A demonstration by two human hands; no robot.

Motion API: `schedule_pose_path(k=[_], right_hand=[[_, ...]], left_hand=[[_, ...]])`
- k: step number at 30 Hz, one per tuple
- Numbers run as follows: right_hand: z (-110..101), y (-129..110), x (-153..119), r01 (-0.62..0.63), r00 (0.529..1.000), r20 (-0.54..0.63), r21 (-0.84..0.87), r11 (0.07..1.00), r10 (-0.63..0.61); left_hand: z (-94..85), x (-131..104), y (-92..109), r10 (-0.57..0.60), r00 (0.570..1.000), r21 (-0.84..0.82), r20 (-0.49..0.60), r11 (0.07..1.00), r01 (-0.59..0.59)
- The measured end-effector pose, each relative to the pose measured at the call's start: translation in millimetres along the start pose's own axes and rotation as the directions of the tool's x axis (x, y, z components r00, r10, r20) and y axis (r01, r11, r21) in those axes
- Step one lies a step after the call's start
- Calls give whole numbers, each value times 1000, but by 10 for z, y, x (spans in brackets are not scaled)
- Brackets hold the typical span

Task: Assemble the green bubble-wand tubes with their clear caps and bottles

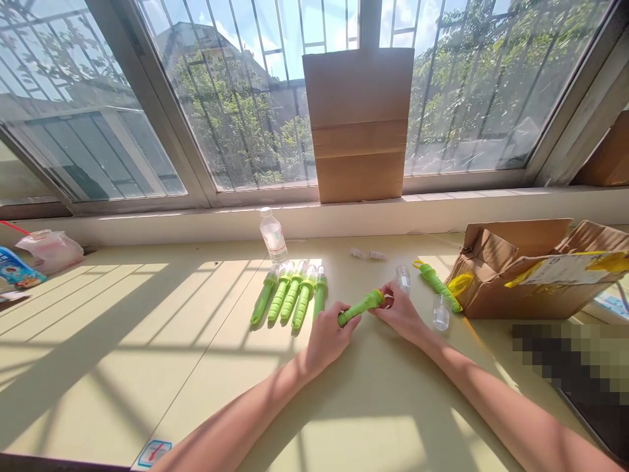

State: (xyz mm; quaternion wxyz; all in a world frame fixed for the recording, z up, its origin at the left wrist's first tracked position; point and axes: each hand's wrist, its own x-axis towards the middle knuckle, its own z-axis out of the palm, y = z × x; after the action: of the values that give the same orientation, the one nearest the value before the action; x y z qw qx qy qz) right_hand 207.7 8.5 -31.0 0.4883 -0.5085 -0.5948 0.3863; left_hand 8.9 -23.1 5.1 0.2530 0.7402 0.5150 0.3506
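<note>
A green ribbed stick with a yellow ring at its upper end lies across both hands above the table. My left hand is wrapped round its lower part. The fingers of my right hand pinch the end with the yellow ring. Left of my hands, several green sticks with clear caps lie side by side. A clear cup stands just beyond my right hand, and another clear cup is to its right. One more green stick with a yellow loop lies beside the carton.
An open cardboard box stands at the right. A water bottle is behind the row of sticks, with two small clear pieces to its right. Cardboard leans on the window. A pink bag is far left.
</note>
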Motion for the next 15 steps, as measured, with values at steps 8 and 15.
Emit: schedule_pose_path(k=[8, 15], right_hand=[[-5, 2, 1, -3, 1000, 7, -17, 1000, 3], [-4, -27, 6, 39, 999, -20, -43, 998, -39]], left_hand=[[0, -4, 25, -63, 998, -140, -2, 988, 62], [-7, 2, 27, -65, 998, -150, -12, 987, 62]])
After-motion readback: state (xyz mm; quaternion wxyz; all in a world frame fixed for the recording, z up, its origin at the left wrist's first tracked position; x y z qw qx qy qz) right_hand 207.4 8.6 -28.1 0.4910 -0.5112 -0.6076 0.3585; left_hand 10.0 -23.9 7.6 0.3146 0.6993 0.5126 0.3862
